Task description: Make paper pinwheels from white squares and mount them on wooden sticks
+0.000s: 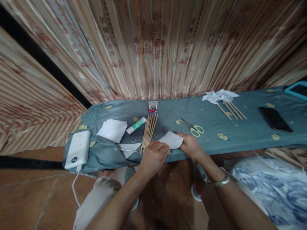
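Observation:
A white square of paper (171, 140) is held between my two hands above the front edge of the cloth-covered table. My left hand (154, 156) pinches its left corner, and my right hand (190, 145) grips its right corner. Beside my left hand lies a bundle of thin wooden sticks (148, 131). A glue stick (136, 125) rests left of them. Green-handled scissors (195, 129) lie beyond my right hand. Toward the left are a stack of white paper squares (112, 130) and a paper triangle (130, 150) with a pen (127, 149) across it.
A small red box of metal pins (153, 107) stands at the back. Paper pinwheels (220, 95) on sticks lie at the right, near a black phone (275, 119) and a blue-edged device (297, 89). A white power bank (78, 148) with a cable sits at the left end. Curtains hang behind.

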A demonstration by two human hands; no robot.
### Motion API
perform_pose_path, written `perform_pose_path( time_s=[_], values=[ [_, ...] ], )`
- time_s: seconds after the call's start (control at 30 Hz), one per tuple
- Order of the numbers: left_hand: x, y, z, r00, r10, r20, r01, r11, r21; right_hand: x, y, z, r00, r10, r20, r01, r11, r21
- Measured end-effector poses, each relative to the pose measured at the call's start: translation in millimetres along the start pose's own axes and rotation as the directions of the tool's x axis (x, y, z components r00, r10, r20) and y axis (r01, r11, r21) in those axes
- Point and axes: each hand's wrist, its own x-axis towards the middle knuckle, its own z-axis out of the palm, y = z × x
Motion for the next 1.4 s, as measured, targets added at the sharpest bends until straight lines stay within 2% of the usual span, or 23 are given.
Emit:
perform_pose_path(
  time_s=[0.13, 0.43, 0.5, 0.57, 0.63, 0.73, 0.83, 1.03, 1.23, 1.4],
  values=[
    [0, 2, 6.1, 0.999, -0.005, 0.036, 0.005, 1.0, 0.003, -2, 6, -7, 1.0, 0.021, -0.017, -0.021, 1.0, 0.001],
    [4, 4, 20.0, 0.984, -0.103, 0.146, 0.109, 0.993, -0.033, -11, 14, -15, 0.991, 0.075, -0.114, -0.075, 0.997, 0.004],
    [6, 4, 21.9, 0.973, -0.145, 0.181, 0.155, 0.987, -0.041, -15, 13, -15, 0.976, 0.019, -0.216, -0.019, 1.0, 0.0],
    [9, 5, 22.7, 0.956, -0.192, 0.223, 0.206, 0.978, -0.041, -19, 10, -13, 0.934, -0.094, -0.344, 0.092, 0.996, -0.022],
    [11, 6, 23.0, 0.938, -0.227, 0.264, 0.245, 0.969, -0.038, -24, 4, -9, 0.892, -0.199, -0.406, 0.194, 0.98, -0.056],
    [13, 6, 23.5, 0.922, -0.246, 0.3, 0.272, 0.961, -0.045, -31, -3, -1, 0.899, -0.269, -0.346, 0.26, 0.963, -0.073],
    [13, 6, 24.6, 0.914, -0.249, 0.32, 0.278, 0.959, -0.049, -33, -5, 5, 0.92, -0.281, -0.272, 0.273, 0.96, -0.069],
    [11, 3, 26.7, 0.917, -0.273, 0.291, 0.314, 0.944, -0.104, -33, -1, 1, 0.947, -0.227, -0.228, 0.236, 0.972, 0.011],
    [12, 2, 26.1, 0.925, -0.284, 0.254, 0.339, 0.917, -0.209, -35, -4, 0, 0.979, -0.175, -0.106, 0.188, 0.974, 0.128],
    [14, 3, 27.2, 0.938, -0.288, 0.191, 0.338, 0.882, -0.33, -34, 1, 5, 0.984, -0.144, -0.105, 0.161, 0.971, 0.174]
  ],
)
